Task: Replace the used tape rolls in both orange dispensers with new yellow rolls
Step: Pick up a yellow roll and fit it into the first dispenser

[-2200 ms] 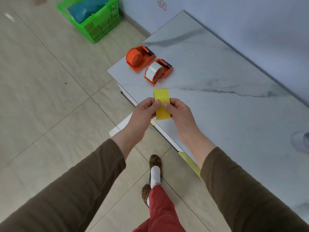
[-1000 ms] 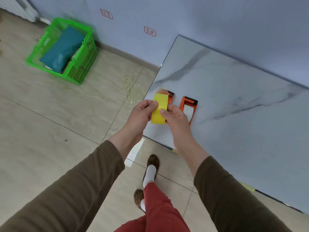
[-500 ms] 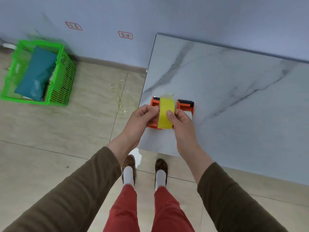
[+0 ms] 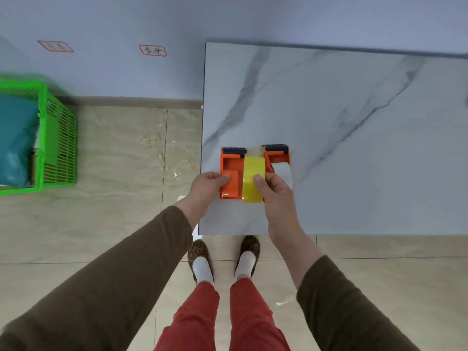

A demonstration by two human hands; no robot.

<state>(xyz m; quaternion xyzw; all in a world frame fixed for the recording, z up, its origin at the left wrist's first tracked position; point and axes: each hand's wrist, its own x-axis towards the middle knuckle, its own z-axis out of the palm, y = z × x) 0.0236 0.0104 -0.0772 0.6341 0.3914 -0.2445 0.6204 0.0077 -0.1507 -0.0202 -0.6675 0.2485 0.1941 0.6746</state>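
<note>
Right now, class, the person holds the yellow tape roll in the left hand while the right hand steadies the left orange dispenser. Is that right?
No, the hands are swapped. The head view shows the right hand holding the yellow tape roll, while the left hand steadies the left orange dispenser.

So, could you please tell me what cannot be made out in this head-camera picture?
- Right dispenser: mostly hidden behind the yellow roll and right hand; whether its pale roll is seated is unclear.
- Left dispenser: its near-left side is covered by the left hand.
- Green basket: cut off by the left edge and blurred.
- Wall labels: writing too small to read.
</note>
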